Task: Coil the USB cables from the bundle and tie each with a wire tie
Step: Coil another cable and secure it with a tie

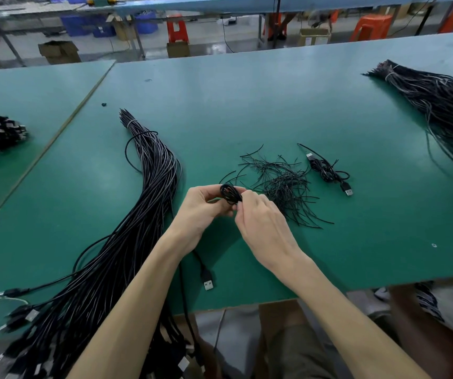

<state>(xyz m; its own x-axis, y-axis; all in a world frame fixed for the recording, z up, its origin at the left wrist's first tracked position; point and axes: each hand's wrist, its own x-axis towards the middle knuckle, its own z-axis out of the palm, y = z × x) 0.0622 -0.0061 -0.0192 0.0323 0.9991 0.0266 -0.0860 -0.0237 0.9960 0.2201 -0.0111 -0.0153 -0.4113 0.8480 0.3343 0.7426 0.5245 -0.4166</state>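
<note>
Curled round a small coiled USB cable [231, 194], our left hand [200, 212] holds it just above the green tabletop [247, 99], near the middle of the front edge. Our right hand [261, 222] pinches the coil's near side, though we cannot tell whether a tie sits between those fingertips. One USB plug [208, 283] trails from under the left hand and lies by the front edge. Just right of the hands lies a loose heap of black wire ties [283, 184] and, beyond it toward the right edge, one coiled cable [329, 170] with both plugs showing. The big bundle of USB cables [143, 214] runs from mid-tabletop down over the front-left corner. A second bundle [438, 105] lies at the far right corner.
</note>
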